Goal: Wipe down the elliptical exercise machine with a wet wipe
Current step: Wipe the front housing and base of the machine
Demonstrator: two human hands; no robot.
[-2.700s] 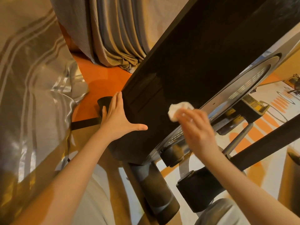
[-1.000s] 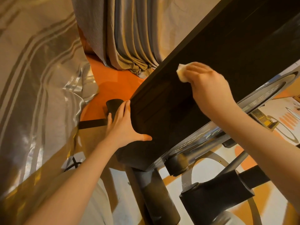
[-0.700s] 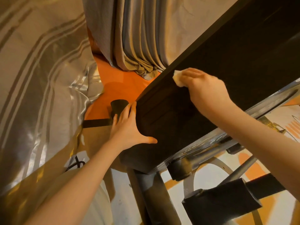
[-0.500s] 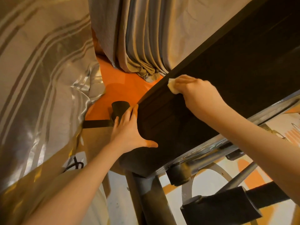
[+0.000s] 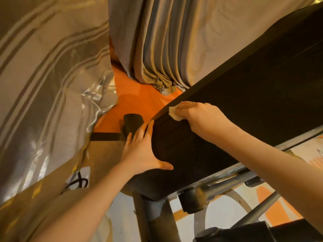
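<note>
The elliptical machine's glossy black housing slants from the lower middle to the upper right. My right hand holds a crumpled white wet wipe and presses it on the housing close to its upper left edge. My left hand rests flat against the housing's lower left end, fingers straight along the edge and thumb spread across the black face. Below the housing show the silver rail, the grey crank arm and a black post.
Shiny striped curtain fabric hangs close on the left. Grey pleated curtains bunch on the orange floor behind. A black end cap and strap lie by my left fingers. A patterned mat lies under the machine.
My right hand has slid the wipe from the housing's middle up and then down-left along its upper edge towards my left hand. My left hand stays planted.
</note>
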